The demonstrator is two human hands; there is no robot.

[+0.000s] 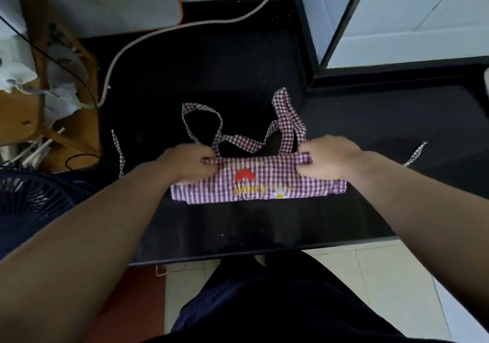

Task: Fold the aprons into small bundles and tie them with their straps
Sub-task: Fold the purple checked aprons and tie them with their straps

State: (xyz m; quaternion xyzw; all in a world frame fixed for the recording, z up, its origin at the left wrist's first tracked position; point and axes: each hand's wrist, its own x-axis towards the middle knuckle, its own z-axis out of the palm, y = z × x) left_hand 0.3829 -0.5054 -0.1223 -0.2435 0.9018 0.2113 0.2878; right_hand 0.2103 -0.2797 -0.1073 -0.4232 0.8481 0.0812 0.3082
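A purple-and-white checked apron point(258, 183) lies folded into a long flat strip on the black counter point(238, 226), with a red and yellow print on top. My left hand point(189, 161) pinches the strip's far left corner. My right hand point(326, 158) grips its far right corner. The neck strap and ties point(287, 120) loop loosely on the counter behind the strip. One tie point(119, 152) trails off to the left, another tie end point(416, 153) lies to the right.
A white cable point(164, 29) curves across the back of the counter. A cardboard box with papers point(47, 91) stands at the left, and a dark fan grille point(31, 197) sits below it. White tiled walls point(410, 11) rise at the back right. The counter's front edge runs just below the apron.
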